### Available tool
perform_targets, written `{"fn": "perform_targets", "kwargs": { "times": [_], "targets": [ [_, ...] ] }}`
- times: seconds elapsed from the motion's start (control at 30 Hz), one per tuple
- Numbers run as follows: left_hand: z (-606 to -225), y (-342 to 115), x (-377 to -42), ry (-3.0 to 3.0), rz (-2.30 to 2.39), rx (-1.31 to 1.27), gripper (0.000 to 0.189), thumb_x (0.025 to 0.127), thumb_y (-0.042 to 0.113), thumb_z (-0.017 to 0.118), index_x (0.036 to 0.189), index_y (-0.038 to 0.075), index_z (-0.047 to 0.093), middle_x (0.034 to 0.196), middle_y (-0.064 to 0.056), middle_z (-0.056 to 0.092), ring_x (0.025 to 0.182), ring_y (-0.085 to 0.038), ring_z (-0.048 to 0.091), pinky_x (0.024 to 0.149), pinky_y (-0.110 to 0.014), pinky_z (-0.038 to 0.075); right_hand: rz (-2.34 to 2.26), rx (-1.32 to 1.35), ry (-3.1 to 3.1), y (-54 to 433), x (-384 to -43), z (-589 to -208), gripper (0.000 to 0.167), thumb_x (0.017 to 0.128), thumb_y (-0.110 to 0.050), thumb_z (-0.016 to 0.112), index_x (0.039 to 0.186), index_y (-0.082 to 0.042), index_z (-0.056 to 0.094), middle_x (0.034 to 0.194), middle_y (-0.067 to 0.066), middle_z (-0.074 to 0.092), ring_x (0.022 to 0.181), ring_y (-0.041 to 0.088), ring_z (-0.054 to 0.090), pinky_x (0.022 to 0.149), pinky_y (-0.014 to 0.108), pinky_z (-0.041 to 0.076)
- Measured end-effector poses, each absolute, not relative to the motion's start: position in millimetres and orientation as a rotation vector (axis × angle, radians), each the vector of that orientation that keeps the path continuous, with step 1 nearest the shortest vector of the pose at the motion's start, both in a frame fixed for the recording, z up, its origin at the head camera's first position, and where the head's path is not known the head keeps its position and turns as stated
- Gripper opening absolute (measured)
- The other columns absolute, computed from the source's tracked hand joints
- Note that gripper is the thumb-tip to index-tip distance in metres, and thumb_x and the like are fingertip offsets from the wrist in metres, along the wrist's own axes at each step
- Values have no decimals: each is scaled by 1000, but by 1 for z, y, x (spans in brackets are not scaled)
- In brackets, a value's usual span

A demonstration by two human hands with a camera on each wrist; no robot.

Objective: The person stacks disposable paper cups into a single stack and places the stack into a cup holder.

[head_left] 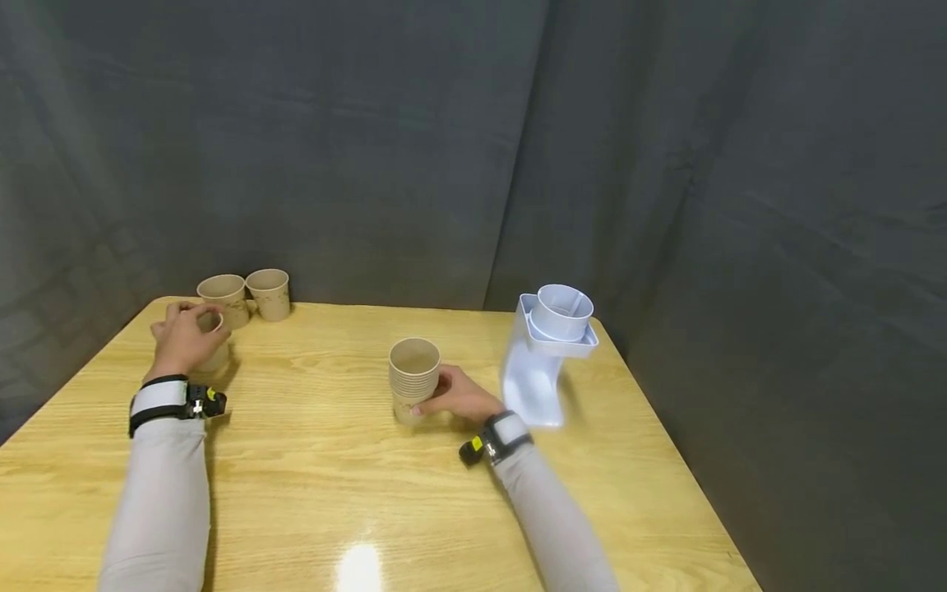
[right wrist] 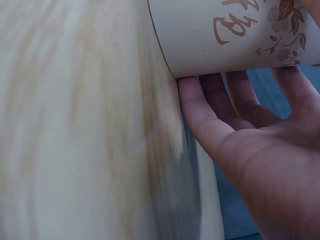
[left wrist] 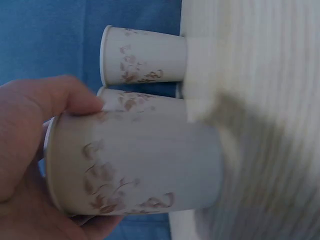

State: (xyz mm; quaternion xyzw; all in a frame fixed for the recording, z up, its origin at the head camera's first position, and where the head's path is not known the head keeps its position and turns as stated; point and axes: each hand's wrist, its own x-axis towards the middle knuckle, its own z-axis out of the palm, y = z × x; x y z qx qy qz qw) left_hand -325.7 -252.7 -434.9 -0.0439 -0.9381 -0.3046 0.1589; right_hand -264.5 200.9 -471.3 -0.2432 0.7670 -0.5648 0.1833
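Observation:
At the back left of the table, my left hand (head_left: pixel 185 339) grips a printed paper cup (left wrist: pixel 140 165) by its rim, thumb and fingers around it. The cup's base is close over the wood in the left wrist view. Two more paper cups, one (head_left: pixel 235 311) left and one (head_left: pixel 274 306) right, stand upright just beyond it. Near the middle, my right hand (head_left: pixel 466 396) holds a stack of nested paper cups (head_left: pixel 414 388) low on its side. Brown leaves and lettering mark the stack's lowest cup (right wrist: pixel 210 45) in the right wrist view.
A white plastic stand (head_left: pixel 534 390) with a round ring (head_left: pixel 562 316) on top rises to the right of my right hand. Dark curtains (head_left: pixel 333 148) hang behind and beside the wooden table (head_left: pixel 296 493). Light glares on the table's near part.

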Motion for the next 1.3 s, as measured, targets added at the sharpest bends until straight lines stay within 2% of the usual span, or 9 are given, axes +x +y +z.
{"fn": "perform_targets", "kwargs": {
  "times": [0.2, 0.4, 0.5, 0.6, 0.67, 0.87, 1.03, 1.3],
  "targets": [
    [-424, -252, -321, -2830, -835, -226, 44, 94, 23, 57, 127, -5, 49, 131, -43, 31, 125, -58, 24, 93, -69, 19, -1584, -695, 2186, 201, -266, -470, 60, 74, -9, 81, 130, -17, 58, 127, 4, 64, 114, 18, 61, 102, 35, 46],
    [-409, -243, -320, -2988, -740, -378, 42, 93, 22, 58, 125, -3, 47, 124, -38, 42, 123, -55, 27, 92, -72, 23, -1578, -705, 2198, 202, -268, -470, 61, 75, -10, 81, 131, -18, 57, 128, 3, 63, 116, 17, 60, 103, 34, 45],
    [-405, -237, -320, -3009, -736, -437, 43, 90, 20, 63, 121, -5, 49, 118, -35, 49, 116, -52, 38, 92, -68, 32, -1589, -676, 2184, 201, -265, -467, 61, 75, -8, 80, 131, -17, 57, 128, 4, 63, 115, 17, 60, 103, 33, 45],
    [-404, -230, -321, -3004, -753, -487, 42, 88, 22, 67, 114, -7, 52, 110, -30, 56, 102, -45, 51, 84, -58, 42, -1594, -663, 2173, 199, -264, -467, 62, 75, -7, 80, 131, -18, 57, 129, 4, 63, 116, 17, 60, 104, 34, 44],
    [-404, -225, -322, -2998, -794, -509, 43, 88, 26, 68, 112, -7, 53, 109, -29, 59, 98, -42, 56, 81, -54, 45, -1586, -674, 2178, 199, -265, -468, 62, 75, -9, 81, 131, -19, 57, 129, 3, 62, 117, 18, 59, 105, 36, 44],
    [-403, -208, -326, -3014, -865, -554, 42, 92, 38, 63, 108, 1, 53, 117, -28, 59, 107, -42, 57, 82, -51, 47, -1581, -698, 2196, 200, -271, -474, 61, 74, -14, 82, 129, -23, 58, 127, -1, 64, 118, 16, 59, 106, 37, 42],
    [-400, -196, -327, -2984, -869, -616, 34, 92, 36, 63, 102, 5, 55, 114, -23, 61, 106, -39, 58, 83, -50, 47, -1583, -699, 2193, 198, -273, -475, 60, 74, -14, 82, 129, -22, 59, 126, -1, 64, 117, 15, 60, 105, 37, 43],
    [-377, -168, -314, -2887, -802, -666, 32, 90, 36, 66, 102, 6, 58, 103, -16, 65, 92, -28, 60, 75, -42, 47, -1586, -683, 2186, 194, -275, -476, 61, 74, -14, 82, 130, -20, 58, 127, 0, 63, 117, 16, 59, 105, 36, 43]
  ]
}}
